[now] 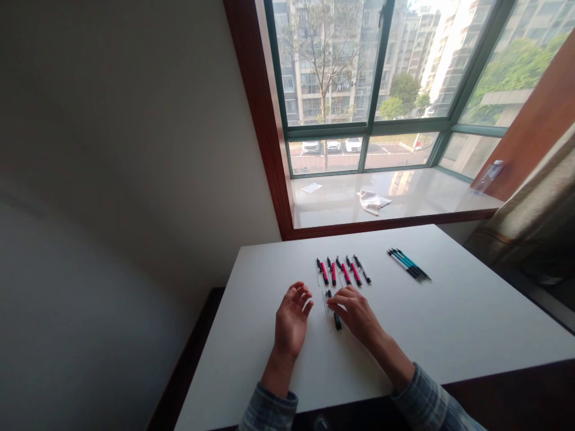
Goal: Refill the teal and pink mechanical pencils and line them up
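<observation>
My left hand (pixel 291 320) hovers over the white table (pixel 251 335), palm turned to the right, its fingers loosely curled and apart, holding nothing. My right hand (pixel 359 311) has thumb and fingertips pinched together over a dark pen barrel (pixel 337 321) and a thin, pale pen refill (pixel 325 299). What sits between those fingertips is too small to make out. Just beyond my hands is a row of black pen parts (pixel 367 275), pink pen barrels (pixel 333 274) and thin clear refills, laid side by side and slanting.
Several pens (pixel 408 265) in blue and white with black ends lie together at the right. Behind the table, a windowsill (pixel 332 209) holds a crumpled cloth or wrapper (pixel 374 202) and a clear bottle (pixel 489 177). A wall (pixel 202 149) rises at the left; a curtain (pixel 521 209) hangs right.
</observation>
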Demonstrator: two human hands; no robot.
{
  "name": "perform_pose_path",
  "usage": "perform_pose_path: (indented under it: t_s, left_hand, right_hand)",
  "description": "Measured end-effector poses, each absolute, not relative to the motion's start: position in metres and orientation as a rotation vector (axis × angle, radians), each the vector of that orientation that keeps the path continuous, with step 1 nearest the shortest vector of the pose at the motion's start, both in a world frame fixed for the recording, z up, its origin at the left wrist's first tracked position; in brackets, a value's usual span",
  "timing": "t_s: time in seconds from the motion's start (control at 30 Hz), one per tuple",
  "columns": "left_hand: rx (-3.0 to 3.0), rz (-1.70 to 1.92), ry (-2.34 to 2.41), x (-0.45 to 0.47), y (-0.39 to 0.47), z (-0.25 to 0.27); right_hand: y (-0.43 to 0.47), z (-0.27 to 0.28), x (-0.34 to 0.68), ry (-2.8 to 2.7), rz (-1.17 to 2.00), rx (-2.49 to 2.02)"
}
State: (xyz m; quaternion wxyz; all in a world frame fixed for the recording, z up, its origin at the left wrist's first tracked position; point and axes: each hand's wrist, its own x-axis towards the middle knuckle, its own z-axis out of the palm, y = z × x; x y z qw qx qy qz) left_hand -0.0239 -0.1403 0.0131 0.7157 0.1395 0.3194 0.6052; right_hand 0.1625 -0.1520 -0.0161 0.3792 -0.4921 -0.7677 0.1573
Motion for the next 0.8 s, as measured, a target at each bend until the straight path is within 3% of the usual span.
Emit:
perform_pose_path:
  t_s: [0.47, 0.8]
  left_hand:
    - [0.309, 1.340, 0.711, -0.024, -0.140, 0.014]
    - [0.301, 1.339, 0.683, -0.019, -0.137, 0.018]
  right_hand:
    - [-0.155, -0.008, 0.171, -1.901, 0.392, -1.257]
    - [-0.092, -0.009, 0.336, -1.585, 0.051, -1.660]
